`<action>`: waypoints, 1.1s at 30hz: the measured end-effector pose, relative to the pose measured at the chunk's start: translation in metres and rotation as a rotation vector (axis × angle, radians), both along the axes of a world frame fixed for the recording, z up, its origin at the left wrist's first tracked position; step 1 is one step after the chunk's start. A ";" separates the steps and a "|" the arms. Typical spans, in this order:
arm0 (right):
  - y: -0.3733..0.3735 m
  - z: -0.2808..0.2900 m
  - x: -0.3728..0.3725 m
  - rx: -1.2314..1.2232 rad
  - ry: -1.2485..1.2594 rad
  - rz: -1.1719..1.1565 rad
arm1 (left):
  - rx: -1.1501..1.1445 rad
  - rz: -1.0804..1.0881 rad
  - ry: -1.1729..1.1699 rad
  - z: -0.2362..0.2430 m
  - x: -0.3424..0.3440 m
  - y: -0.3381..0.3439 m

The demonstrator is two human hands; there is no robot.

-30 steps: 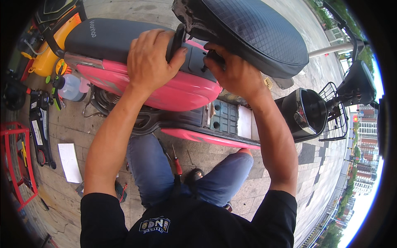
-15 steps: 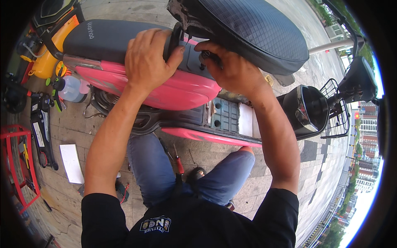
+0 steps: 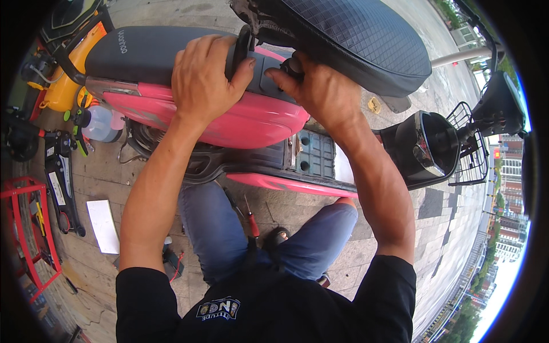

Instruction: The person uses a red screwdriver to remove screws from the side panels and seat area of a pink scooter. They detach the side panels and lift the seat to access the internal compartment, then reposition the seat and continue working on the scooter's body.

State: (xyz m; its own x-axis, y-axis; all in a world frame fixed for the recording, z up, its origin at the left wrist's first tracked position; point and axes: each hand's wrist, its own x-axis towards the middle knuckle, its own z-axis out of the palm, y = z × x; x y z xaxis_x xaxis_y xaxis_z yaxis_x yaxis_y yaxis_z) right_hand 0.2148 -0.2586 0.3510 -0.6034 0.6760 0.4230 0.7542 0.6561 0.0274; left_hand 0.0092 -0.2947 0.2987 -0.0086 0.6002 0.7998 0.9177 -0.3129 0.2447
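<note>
In front of me stands a pink scooter body (image 3: 251, 123) with a grey rear seat (image 3: 146, 54). My left hand (image 3: 203, 80) bends over the front end of that seat, closed at a black curved bracket (image 3: 243, 48), thumb on its near side; the fingertips are hidden. Under the raised black quilted saddle (image 3: 354, 43), my right hand (image 3: 329, 94) closes around a black rounded piece (image 3: 293, 66) above the grey body panel (image 3: 267, 71). The hand covers most of that piece, so its kind is unclear.
A red-handled screwdriver (image 3: 253, 223) lies on the paving between my legs. At left are a floor jack (image 3: 60, 183), a red metal rack (image 3: 31, 240), a white sheet (image 3: 103, 226) and a spray bottle (image 3: 100, 124). The scooter's black wire basket (image 3: 470, 143) is at right.
My right hand has turned at the wrist, its thumb now lying across the near side of the black piece. My left hand keeps its place. The whole view has shifted slightly.
</note>
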 end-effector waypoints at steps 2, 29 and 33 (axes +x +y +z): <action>0.000 0.001 0.000 -0.015 0.020 -0.002 | -0.005 0.004 -0.002 0.000 0.000 0.000; 0.006 0.005 0.012 0.042 0.107 0.125 | 0.016 -0.004 -0.015 -0.003 -0.001 0.002; 0.003 0.003 0.008 -0.226 0.254 0.192 | 0.016 -0.003 0.000 -0.002 -0.001 0.001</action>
